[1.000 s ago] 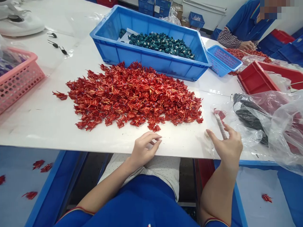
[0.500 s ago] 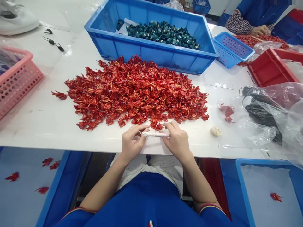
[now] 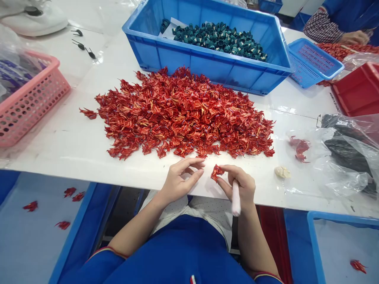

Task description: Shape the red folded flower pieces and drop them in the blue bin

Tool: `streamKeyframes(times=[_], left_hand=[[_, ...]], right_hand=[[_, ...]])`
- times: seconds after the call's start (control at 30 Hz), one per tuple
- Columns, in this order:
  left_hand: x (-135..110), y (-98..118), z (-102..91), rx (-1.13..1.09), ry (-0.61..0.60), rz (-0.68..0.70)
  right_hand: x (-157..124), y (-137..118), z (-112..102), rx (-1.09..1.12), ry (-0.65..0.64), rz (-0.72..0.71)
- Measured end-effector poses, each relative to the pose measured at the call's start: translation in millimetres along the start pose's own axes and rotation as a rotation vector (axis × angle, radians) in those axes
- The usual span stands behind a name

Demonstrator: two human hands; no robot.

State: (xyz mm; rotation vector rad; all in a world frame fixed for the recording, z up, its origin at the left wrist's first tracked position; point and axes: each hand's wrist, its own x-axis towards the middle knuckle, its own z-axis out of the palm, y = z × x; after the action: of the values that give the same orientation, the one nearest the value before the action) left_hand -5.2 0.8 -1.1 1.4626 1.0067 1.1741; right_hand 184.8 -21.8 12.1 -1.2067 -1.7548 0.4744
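Between the thumb and forefinger of my right hand [image 3: 240, 185] is a small red piece with pointed, petal-like tips [image 3: 216, 172]. The same hand also keeps a white, pen-like stick [image 3: 236, 199] in its other fingers, its thick end pointing down toward me. My left hand [image 3: 182, 178] is open just to the left, thumb and fingers apart, with nothing in it. Right behind both hands spreads a big heap of similar red pieces [image 3: 189, 114] on the white table [image 3: 139, 171].
Behind the heap stands a blue crate [image 3: 213, 67] holding dark green pieces [image 3: 219, 39]. A pink basket [image 3: 35, 94] is at left; plastic bags [image 3: 346, 154] and a beige lump [image 3: 282, 172] lie at right. Blue trays [image 3: 314, 232] flank my lap. Across the table are a co-worker's hands [image 3: 353, 38].
The white stick, earlier held level between both hands, is now in my right hand alone, turned downward. That hand has picked up a red piece and drawn right. My left hand has opened.
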Motion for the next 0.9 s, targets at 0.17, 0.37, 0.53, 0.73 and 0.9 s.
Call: streamKeyframes(times=[0.17, 0.37, 0.53, 0.73, 0.9], left_hand=[[6, 6, 4.4, -0.266, -0.239, -0.087], [11, 13, 10.0, -0.424, -0.11, -0.21], [8, 23, 17.8, -0.559, 0.018, -0.468], [2, 34, 23.3, -0.624, 0.014, -0.622], [-1, 38, 23.5, -0.695, -0.041, -0.691]], right_hand=[[-4, -2, 3, 0.192, 0.018, 0.038], [-3, -8, 4, 0.235, 0.0, 0.098], [-7, -21, 1, 0.196, 0.071, 0.218], [-3, -31, 2, 0.254, 0.104, 0.261], [-1, -37, 4, 0.257, 0.143, 0.319]])
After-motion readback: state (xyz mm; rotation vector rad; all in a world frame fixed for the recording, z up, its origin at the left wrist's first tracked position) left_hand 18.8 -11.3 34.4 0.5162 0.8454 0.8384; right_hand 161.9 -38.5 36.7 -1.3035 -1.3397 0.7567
